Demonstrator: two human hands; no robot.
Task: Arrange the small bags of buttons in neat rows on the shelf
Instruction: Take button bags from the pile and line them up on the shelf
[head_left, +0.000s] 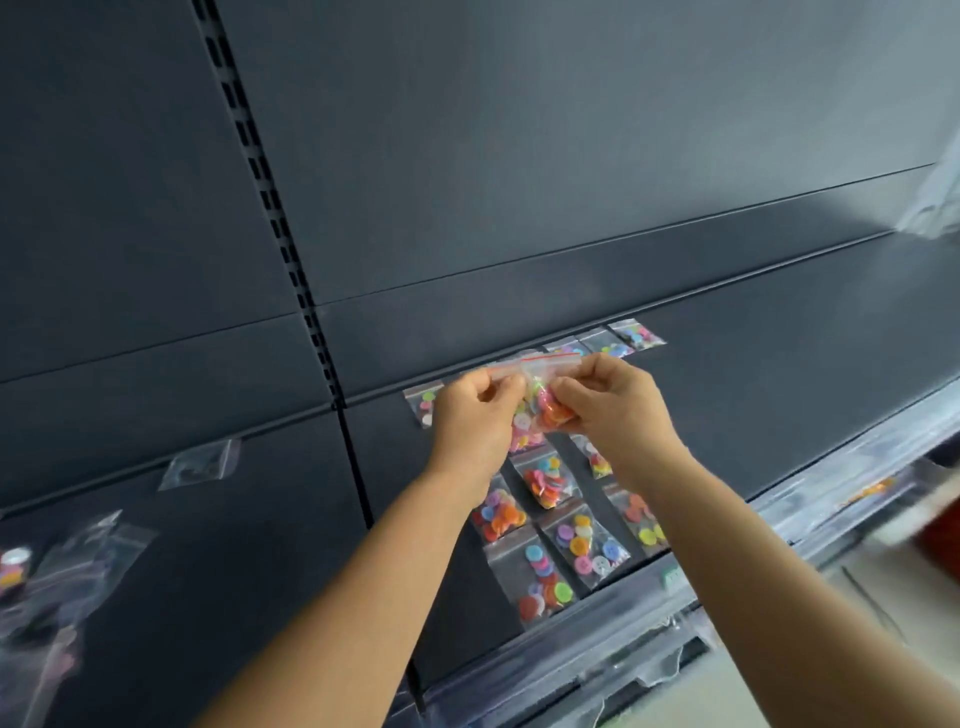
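Both hands hold one bag (540, 400) above the shelf (779, 395), at 12 o'clock from the laid rows (550, 525). The left hand (475, 415) and right hand (613, 400) each pinch an end of its zip strip, fingers curled. To do this step well, I would level the buttons inside, then lay the bag flat in the gap at 6 o'clock beneath it, edges square with its neighbours. No readable writing or brand shows.

A dark back panel (519, 156) rose behind, split by a slotted upright (270, 208), while a clear price-strip rail (857, 467) edged the front and pale floor (872, 597) showed lower right.
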